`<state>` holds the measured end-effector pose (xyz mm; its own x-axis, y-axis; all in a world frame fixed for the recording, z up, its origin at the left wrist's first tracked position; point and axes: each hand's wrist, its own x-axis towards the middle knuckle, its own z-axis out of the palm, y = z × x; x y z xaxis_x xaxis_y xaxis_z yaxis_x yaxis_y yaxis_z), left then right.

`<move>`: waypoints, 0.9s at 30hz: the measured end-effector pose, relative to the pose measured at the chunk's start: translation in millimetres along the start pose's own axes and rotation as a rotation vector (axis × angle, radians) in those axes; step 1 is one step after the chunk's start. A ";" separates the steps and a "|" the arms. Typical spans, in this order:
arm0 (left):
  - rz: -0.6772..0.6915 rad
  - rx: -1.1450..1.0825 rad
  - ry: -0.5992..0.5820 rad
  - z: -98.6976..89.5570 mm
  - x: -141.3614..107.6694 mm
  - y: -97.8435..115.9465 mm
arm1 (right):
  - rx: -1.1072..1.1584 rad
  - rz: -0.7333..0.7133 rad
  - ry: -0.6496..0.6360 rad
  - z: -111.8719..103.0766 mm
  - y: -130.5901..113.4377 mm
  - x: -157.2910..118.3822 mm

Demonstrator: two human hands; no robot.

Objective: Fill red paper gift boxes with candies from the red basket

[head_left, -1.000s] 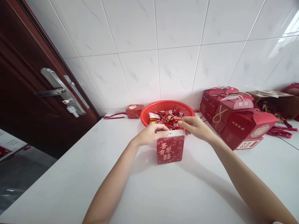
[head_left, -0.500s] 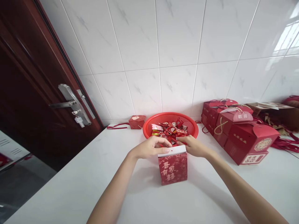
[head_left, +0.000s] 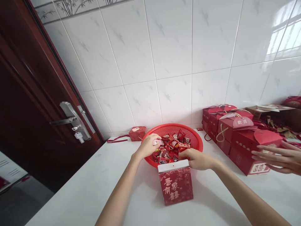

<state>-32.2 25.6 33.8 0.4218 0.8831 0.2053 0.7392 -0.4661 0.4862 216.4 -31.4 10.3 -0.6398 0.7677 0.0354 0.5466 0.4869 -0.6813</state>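
Observation:
A red basket holds many small wrapped candies, mostly red. My left hand reaches over its left side, fingers closed on a pink candy packet. At the basket's front right, my right hand has curled fingers among the candies; whatever they hold is hidden. A red paper box with pale lettering and a raised white-edged flap stands upright in front of the basket, close to my right hand and touched by neither hand as far as I can see.
Several red gift boxes with cord handles stand at the right. Another person's hand reaches in beside them. A small red box and a dark red ribbon lie by the wall. Behind the gift boxes sits an open carton.
My left hand has left the paper box flap and moved to the pink packet in the basket. The other person's hand has entered at right. The view has tilted up slightly.

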 end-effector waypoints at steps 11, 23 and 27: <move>-0.168 -0.225 -0.072 23.0 30.1 -17.1 | 0.373 0.121 0.337 6.8 3.8 11.6; 0.118 -0.600 -0.109 44.5 27.7 10.1 | 1.033 0.094 0.882 9.3 11.4 30.1; 0.029 -0.250 -0.182 48.4 25.1 2.7 | 1.177 0.084 1.122 6.8 21.8 36.6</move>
<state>5.7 43.9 -0.9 0.5441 0.8354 0.0777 0.5832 -0.4431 0.6808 201.3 4.5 -8.2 0.3501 0.9316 0.0977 -0.4710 0.2653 -0.8413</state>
